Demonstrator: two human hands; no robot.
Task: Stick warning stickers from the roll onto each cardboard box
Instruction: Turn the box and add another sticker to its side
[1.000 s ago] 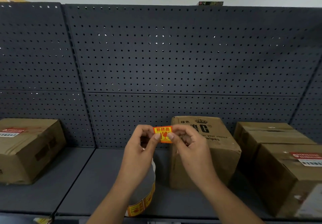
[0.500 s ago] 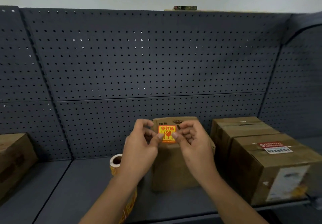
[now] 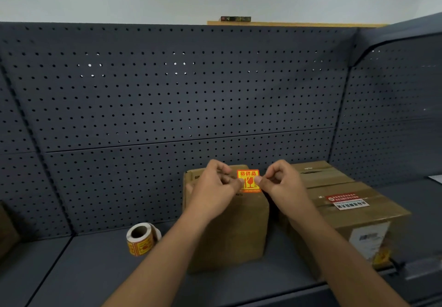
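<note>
Pegboard shelf (image 3: 95,271) | left hand (image 3: 212,192) and right hand (image 3: 284,187) are pinching sticker (image 3: 248,180) by side edges, both grips clamped, before box (image 3: 229,230) top edge | roll (image 3: 142,238) lying left | sticker likely light, floppy, tacky: holding edges only

Both hands, left hand (image 3: 212,187) and right hand (image 3: 282,184), pinch a warning sticker (image 3: 248,180) (orange and yellow) above a cardboard box (image 3: 227,232); sticker roll (image 3: 141,238) lies left.

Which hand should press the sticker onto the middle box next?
Probably left: both pinch the sticker, but the left hand sits over the middle box, the right hand past its edge.
</note>
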